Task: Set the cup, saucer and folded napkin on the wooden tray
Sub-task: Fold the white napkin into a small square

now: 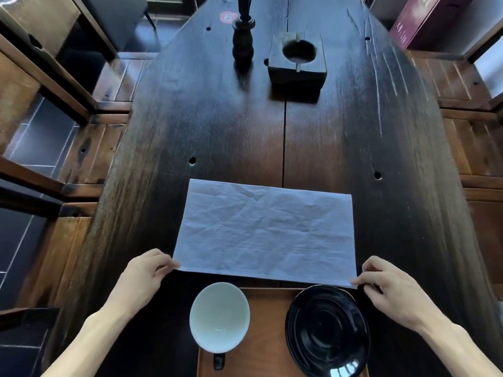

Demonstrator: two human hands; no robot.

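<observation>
A white napkin (265,231) lies flat and creased on the dark table, spread as a wide rectangle. My left hand (145,270) pinches its near left corner, and my right hand (392,284) pinches its near right corner. Below the napkin sits the wooden tray (268,322). A white cup (219,317) with a dark handle stands at the tray's left edge. A glossy black saucer (328,330) rests over the tray's right side.
Farther back on the dark wooden table (236,137) stand a square wooden block with a round hollow (298,63) and a dark turned post (243,40). Wooden benches flank the table on both sides.
</observation>
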